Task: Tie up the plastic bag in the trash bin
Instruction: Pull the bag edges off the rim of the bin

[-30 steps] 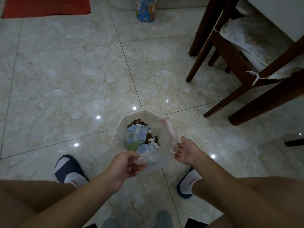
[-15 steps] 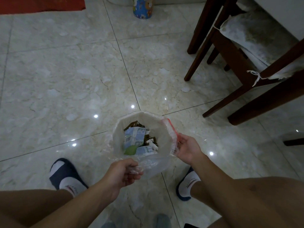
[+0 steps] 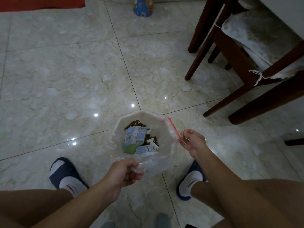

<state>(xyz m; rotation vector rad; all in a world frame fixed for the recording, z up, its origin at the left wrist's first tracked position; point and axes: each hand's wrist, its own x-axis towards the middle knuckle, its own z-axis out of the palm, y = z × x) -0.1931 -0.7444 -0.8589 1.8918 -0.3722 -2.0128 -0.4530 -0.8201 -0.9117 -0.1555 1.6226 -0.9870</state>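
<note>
A small white trash bin (image 3: 143, 113) stands on the marble floor between my feet, lined with a clear plastic bag (image 3: 158, 163). Crumpled blue-white wrappers, a green leaf and dark scraps (image 3: 138, 139) lie inside. My left hand (image 3: 125, 173) is closed on a bunched piece of the bag's near edge. At the bin's right side my right hand (image 3: 192, 141) pinches the bag's rim, where an orange-red strip (image 3: 174, 130) is stretched out.
Dark wooden chair legs (image 3: 197, 63) and a cushioned chair seat (image 3: 256, 35) stand at the right. A blue patterned container (image 3: 143, 7) sits at the far top, a red mat (image 3: 41, 3) at top left. My slippered feet (image 3: 65, 175) flank the bin.
My right hand took hold of the bag's right rim and pulled it outward, exposing the orange-red strip. My left hand drew the near edge slightly toward me.
</note>
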